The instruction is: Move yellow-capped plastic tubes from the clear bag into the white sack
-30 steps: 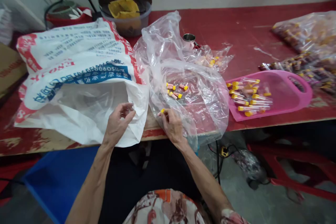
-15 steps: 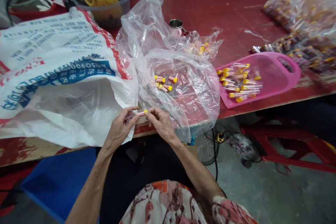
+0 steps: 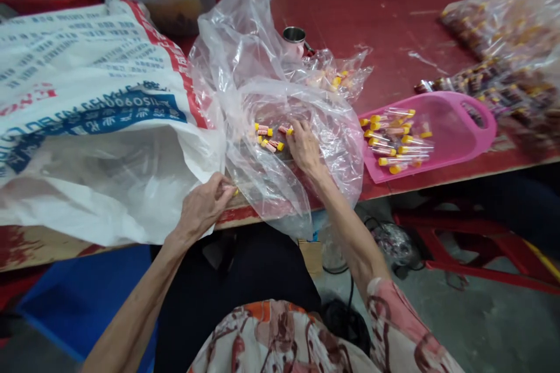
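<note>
Reaching right hand (image 3: 303, 145) touching capped tubes (image 3: 268, 137) beside it

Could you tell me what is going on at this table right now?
A person seated at the red table holds a small yellow-capped tube in the left hand. The right hand reaches into the clear plastic bag, touching loose tubes. More tubes lie on the pink tray.

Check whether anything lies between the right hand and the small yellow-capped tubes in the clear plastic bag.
Nothing visible does. The right hand is inside the clear plastic bag, fingertips right beside the yellow-capped tubes. The left hand pinches one tube at the table edge.
</note>
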Available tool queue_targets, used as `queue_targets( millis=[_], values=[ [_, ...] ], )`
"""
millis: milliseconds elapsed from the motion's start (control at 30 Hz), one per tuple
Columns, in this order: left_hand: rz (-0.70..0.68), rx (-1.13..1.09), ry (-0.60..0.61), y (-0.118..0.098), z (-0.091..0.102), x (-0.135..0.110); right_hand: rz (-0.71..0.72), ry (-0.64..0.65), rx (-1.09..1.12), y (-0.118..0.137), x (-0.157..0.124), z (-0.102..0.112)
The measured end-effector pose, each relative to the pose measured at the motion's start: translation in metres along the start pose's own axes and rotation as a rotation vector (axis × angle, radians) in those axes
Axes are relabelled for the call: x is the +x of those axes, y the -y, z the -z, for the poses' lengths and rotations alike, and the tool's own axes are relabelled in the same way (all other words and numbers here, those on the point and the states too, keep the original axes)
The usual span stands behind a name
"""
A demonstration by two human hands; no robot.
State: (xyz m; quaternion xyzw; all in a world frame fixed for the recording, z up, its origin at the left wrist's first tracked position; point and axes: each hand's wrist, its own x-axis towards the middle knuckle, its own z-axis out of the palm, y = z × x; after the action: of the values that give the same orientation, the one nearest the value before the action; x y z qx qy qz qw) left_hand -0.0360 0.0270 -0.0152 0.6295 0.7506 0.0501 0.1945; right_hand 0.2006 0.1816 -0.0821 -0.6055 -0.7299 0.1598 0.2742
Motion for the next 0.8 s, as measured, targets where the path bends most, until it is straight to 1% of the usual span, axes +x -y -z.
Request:
queue_targets(
  millis=[67, 100, 133, 200, 267, 300, 333, 367, 433, 467, 533, 600, 633, 733, 767, 800],
  values=[
    [0.030, 0.009, -0.103, -0.001, -0.003, -0.004, -0.001, 0.076, -0.071, -0.007, 0.017, -0.011],
    [0.042, 0.044, -0.130, -0.003, -0.006, -0.006, -0.003, 0.075, -0.076, -0.008, 0.021, -0.014],
    [0.044, 0.085, -0.127, -0.006, -0.008, -0.007, -0.005, 0.048, -0.059, -0.008, 0.022, -0.014],
    [0.023, 0.158, -0.050, -0.012, -0.011, -0.007, -0.004, -0.052, 0.035, -0.005, 0.016, -0.008],
    [-0.015, 0.180, 0.005, -0.016, -0.011, -0.006, 0.001, -0.143, 0.176, 0.005, 0.001, 0.005],
    [-0.034, 0.168, -0.014, -0.016, -0.011, -0.007, 0.005, -0.170, 0.249, 0.012, -0.010, 0.011],
    [-0.046, 0.144, -0.067, -0.015, -0.013, -0.008, 0.008, -0.181, 0.313, 0.019, -0.023, 0.018],
    [-0.057, 0.110, -0.145, -0.014, -0.015, -0.009, 0.012, -0.178, 0.366, 0.028, -0.037, 0.022],
    [-0.091, 0.027, -0.299, -0.011, -0.026, -0.013, 0.025, -0.136, 0.447, 0.045, -0.068, 0.026],
    [-0.118, -0.013, -0.338, -0.010, -0.032, -0.014, 0.028, -0.112, 0.480, 0.054, -0.083, 0.024],
    [-0.202, -0.080, -0.321, -0.007, -0.043, -0.016, 0.022, -0.073, 0.527, 0.069, -0.108, 0.017],
    [-0.284, -0.140, -0.293, -0.005, -0.047, -0.017, 0.001, -0.053, 0.552, 0.080, -0.126, 0.007],
    [-0.306, -0.171, -0.315, -0.004, -0.046, -0.017, -0.015, -0.047, 0.562, 0.084, -0.132, 0.002],
    [-0.298, -0.266, -0.469, 0.000, -0.043, -0.023, -0.057, -0.040, 0.606, 0.091, -0.141, -0.008],
    [-0.286, -0.283, -0.494, 0.002, -0.043, -0.025, -0.064, -0.041, 0.617, 0.093, -0.143, -0.010],
    [-0.277, -0.288, -0.487, 0.004, -0.045, -0.028, -0.069, -0.043, 0.622, 0.094, -0.145, -0.012]
  ],
)
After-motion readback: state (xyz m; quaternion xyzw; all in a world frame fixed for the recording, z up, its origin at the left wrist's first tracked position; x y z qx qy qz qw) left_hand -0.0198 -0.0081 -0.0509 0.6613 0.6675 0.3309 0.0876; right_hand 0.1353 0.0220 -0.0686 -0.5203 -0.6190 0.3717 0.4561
